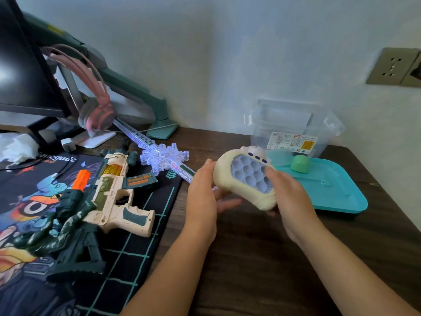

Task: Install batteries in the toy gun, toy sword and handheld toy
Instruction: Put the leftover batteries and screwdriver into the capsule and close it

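Observation:
Both my hands hold a cream handheld toy (227,176) with pale blue bubble buttons above the dark wooden desk. My right hand (289,197) grips its right side, thumb lying on the buttons. My left hand (202,195) holds its left edge, fingers reaching underneath. The toy gun (111,195), cream and dark green with an orange tip, lies on the printed desk mat (141,258) at the left. A clear toy sword (159,156) with a snowflake guard lies behind the gun, its blade running back toward the headphones.
A teal tray (337,190) carrying a green ball (300,163) sits right of my hands. A clear plastic box (293,128) stands behind it by the wall. Pink headphones (100,112), a monitor (20,71) and its arm fill the back left. Crumpled tissue (16,147) lies far left.

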Demonstrator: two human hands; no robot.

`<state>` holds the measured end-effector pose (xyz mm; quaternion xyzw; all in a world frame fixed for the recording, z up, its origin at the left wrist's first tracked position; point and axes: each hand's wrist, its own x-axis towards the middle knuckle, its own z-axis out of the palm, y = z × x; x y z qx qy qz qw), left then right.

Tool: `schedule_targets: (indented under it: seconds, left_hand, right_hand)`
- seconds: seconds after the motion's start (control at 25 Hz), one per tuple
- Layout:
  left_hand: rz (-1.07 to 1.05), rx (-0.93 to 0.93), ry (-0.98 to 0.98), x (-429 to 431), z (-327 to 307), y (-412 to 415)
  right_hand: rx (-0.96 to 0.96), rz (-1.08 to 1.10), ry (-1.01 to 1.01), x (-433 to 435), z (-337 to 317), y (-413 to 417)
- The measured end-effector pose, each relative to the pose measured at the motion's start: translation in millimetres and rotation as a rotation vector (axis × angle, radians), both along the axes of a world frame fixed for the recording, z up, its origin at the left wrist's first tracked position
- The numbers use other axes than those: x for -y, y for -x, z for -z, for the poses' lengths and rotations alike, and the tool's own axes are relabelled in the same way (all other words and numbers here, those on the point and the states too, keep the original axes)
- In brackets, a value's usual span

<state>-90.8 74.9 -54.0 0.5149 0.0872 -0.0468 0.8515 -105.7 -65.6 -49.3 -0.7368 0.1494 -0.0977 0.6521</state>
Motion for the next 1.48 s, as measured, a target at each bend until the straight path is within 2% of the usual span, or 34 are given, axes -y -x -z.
schedule_targets:
  seconds: [0.12, 0.24, 0.48, 0.68, 0.76, 0.84, 1.0, 1.12, 1.28, 1.4, 1.48]
  left_hand:
    - [-0.265, 0.043, -0.045, -17.8, 0.1, -11.0]
    - [-0.382, -0.024, -0.044, -28.9, 3.3, -16.5]
    - [-0.403, -0.062, -0.014, -32.2, 2.5, -22.8]
    - [-0.414, -0.068, -0.035, -31.6, 5.6, -23.4]
    - [-0.401, -0.058, -0.061, -30.0, 9.2, -23.0]
    - [-0.369, -0.002, -0.105, -23.4, 10.8, -18.8]
    - [-0.264, 0.262, -0.332, -0.1, 18.7, -0.9]
    - [-0.161, 0.382, -0.498, 19.6, 31.6, 9.5]
    - [-0.039, 0.472, -0.734, 48.6, 31.0, 7.6]
    - [0.008, 0.558, -1.018, 76.1, 24.2, -25.7]
    - [0.010, 0.529, -1.205, 90.2, 20.4, -57.6]
  right_hand:
    - [-0.008, 0.015, 0.000, -17.6, 4.4, -38.6]
    - [-0.061, -0.003, 0.057, -34.8, 9.8, -74.9]
    - [-0.187, -0.023, -0.124, -63.5, 20.8, -108.1]
    - [-0.161, -0.043, 0.092, -70.1, 30.0, -93.5]
    - [-0.131, -0.041, 0.074, -70.8, 31.5, -84.5]
    - [-0.015, 0.020, 0.085, -70.7, 34.1, -66.6]
    - [0.295, 0.182, 0.085, -62.8, 35.6, -24.6]
    - [0.432, 0.318, 0.247, -31.2, 25.9, -20.6]
    - [0.352, 0.411, 0.391, 28.6, 24.6, -13.6]
    - [0.312, 0.462, 0.354, 47.4, 34.2, -4.9]
    - [0.308, 0.470, 0.321, 46.8, 37.6, -8.0]
